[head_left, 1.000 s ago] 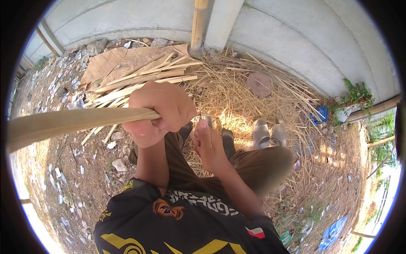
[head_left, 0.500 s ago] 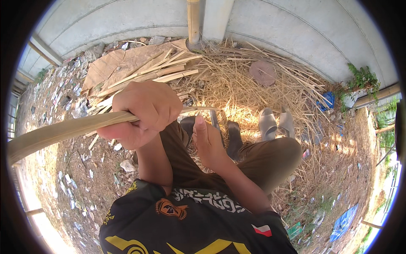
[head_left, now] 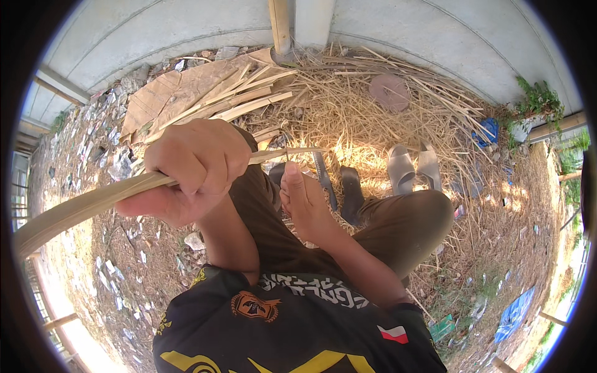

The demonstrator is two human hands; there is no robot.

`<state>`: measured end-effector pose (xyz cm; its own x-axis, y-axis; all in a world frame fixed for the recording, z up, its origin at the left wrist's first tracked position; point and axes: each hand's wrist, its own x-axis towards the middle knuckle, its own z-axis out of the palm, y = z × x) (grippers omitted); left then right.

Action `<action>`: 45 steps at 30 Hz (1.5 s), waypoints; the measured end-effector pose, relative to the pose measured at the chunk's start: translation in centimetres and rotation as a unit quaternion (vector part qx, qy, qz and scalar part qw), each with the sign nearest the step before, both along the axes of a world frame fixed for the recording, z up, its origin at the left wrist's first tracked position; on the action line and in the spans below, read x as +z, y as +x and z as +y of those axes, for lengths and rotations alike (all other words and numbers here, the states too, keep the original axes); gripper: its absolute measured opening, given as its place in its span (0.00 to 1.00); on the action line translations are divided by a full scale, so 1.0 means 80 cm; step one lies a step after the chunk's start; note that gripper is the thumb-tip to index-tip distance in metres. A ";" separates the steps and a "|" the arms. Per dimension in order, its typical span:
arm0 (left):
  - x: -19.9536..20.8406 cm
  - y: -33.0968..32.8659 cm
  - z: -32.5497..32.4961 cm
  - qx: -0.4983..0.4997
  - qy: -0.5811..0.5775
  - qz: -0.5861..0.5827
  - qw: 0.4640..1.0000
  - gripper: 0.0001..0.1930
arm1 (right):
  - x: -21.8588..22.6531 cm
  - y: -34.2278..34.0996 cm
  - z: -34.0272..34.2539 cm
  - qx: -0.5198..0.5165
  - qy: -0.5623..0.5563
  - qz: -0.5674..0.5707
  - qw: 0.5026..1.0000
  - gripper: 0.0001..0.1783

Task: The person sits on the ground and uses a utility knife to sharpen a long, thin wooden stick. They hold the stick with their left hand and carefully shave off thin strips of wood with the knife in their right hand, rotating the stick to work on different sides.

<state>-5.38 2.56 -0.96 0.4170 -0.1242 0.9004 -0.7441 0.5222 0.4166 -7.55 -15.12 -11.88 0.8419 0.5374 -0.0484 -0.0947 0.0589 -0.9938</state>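
Observation:
My left hand (head_left: pixel 193 165) is wrapped round a long, pale bamboo strip (head_left: pixel 93 202). The strip's wide end curves away to the lower left, and its thin end reaches past the fist to the right. Just below that thin end is my right hand (head_left: pixel 305 202), its fingers curled in and its thumb pointing up. A narrow dark edge rises above the thumb and crosses the strip; what the right hand grips is mostly hidden. A long dark flat tool (head_left: pixel 324 180) lies on the ground between my legs.
Split bamboo strips (head_left: pixel 249 102) lie on a brown cardboard sheet (head_left: pixel 155 102) by the grey wall (head_left: pixel 398 31). Shavings (head_left: pixel 348 118) cover the ground around a round brown disc (head_left: pixel 389 93). Grey slide sandals (head_left: pixel 401 169) stand right of my feet. Litter lies at left.
My left hand has shifted a little left and down with the strip. More of the strip's thin end shows above my right thumb, where a narrow dark edge is now visible.

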 end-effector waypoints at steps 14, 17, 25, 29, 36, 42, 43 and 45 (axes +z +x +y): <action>0.005 0.001 -0.007 0.012 0.005 -0.010 1.000 0.32 | 0.019 0.003 -0.001 0.019 -0.033 -0.039 0.999 0.33; 0.000 0.003 -0.005 0.022 -0.006 -0.011 1.000 0.33 | 0.009 0.003 0.006 0.009 -0.014 -0.027 0.999 0.33; -0.007 -0.001 0.012 -0.001 -0.047 0.022 0.999 0.36 | 0.025 0.003 0.016 -0.018 -0.071 -0.062 0.995 0.33; -0.008 0.001 0.014 0.003 -0.051 0.032 0.998 0.36 | 0.028 0.006 0.016 -0.015 -0.078 -0.070 0.994 0.33; -0.012 0.005 0.026 0.048 -0.059 0.046 0.996 0.33 | -0.040 0.032 0.018 -0.077 -0.187 -0.060 0.977 0.38; -0.005 0.006 0.010 0.037 -0.049 0.051 0.997 0.32 | -0.058 0.039 0.011 -0.092 -0.113 -0.010 0.989 0.39; -0.005 0.008 0.004 0.024 -0.049 0.046 0.997 0.33 | -0.057 0.040 0.007 -0.088 -0.114 -0.006 0.990 0.39; -0.004 0.005 -0.007 0.037 -0.043 0.043 0.997 0.33 | -0.040 0.038 0.003 -0.079 -0.094 -0.019 0.992 0.38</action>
